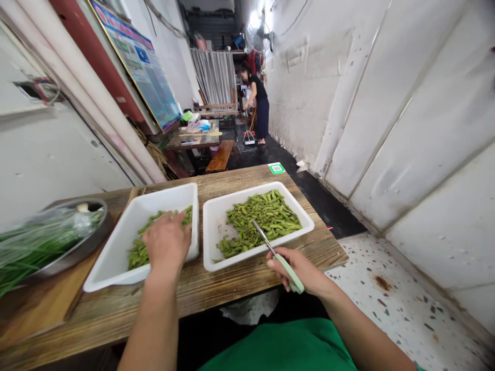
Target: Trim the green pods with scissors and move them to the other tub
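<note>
My left hand [168, 239] reaches into the left white tray [112, 242], over green soybean pods [137, 255]. Its fingers look a little apart, though their tips are partly hidden among the pods. In my right hand [296, 268] is a pair of scissors [286, 268] with pale green handles. The blades point up and left, over the near edge of the right white tray [214, 221]. A larger heap of green pods [266, 214] fills much of that tray, with some bare bottom showing at its left.
Both trays stand on a wooden table [201, 299]. At the left, a metal bowl [83, 245] of bagged green stalks rests by a wooden board [58, 304]. A QR code card [276, 168] lies at the far edge. Farther back, a person [261, 103] holds a long-handled dustpan.
</note>
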The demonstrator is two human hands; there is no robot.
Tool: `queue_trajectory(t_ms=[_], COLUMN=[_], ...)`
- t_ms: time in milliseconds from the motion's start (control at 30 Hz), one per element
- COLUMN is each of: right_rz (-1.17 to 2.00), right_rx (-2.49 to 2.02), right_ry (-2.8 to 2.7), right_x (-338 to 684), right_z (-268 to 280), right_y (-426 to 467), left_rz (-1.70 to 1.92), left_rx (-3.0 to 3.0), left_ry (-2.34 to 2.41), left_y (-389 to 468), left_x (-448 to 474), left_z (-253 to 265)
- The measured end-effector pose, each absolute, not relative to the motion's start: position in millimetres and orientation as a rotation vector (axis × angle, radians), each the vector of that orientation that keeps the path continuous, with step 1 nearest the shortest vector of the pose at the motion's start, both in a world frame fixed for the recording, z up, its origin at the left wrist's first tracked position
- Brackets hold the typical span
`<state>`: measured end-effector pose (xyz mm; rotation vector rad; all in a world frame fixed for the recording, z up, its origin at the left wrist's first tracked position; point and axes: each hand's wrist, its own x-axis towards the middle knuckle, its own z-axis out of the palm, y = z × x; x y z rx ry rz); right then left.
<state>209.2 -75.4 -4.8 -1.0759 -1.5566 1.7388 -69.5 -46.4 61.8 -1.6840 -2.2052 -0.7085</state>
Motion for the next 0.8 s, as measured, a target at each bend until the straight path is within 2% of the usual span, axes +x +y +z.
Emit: queue_trajectory(t_ms=[133, 200, 300, 567, 600, 667, 800], right_rz=[1.661, 1.64, 1.628, 1.59, 1.591, 1.588, 1.579], right_rx=[-1.014, -1.003, -1.008, -1.074, -1.072, -1.069, -1.071], right_ry=[-1.649, -1.672, -1.693, -1.71, -1.707, -1.703, -1.71], right_x=[207.2, 206.8, 208.0, 210.7, 210.6, 210.5, 208.9], right_z=[-6.8, -6.8, -6.4, -11.2, -11.5, -11.6, -8.3], right_y=[-76.6, -77.1, -77.6, -75.1, -74.6, -73.6, -72.3], left_rz=[-0.302, -0.111, 0.096, -0.01, -0.114, -0.57, -1.885], left_rx=[-2.047, -2.355, -2.483, -2.516, -2.522, -2.556, -2.526], left_ry=[-2.152, -2.083, -2.146, -2.252, -2.279, -2.413, -2.664], left_y=[-39.8, -30.2, -10.8, 15.5, 14.5, 11.1, 3.4], left_x=[-54.2, -34.3, -12.1, -11.1, -13.6, -18.4, -20.7], left_z=[60.6, 48.7, 28.0, 15.2, 17.2, 21.3, 26.7])
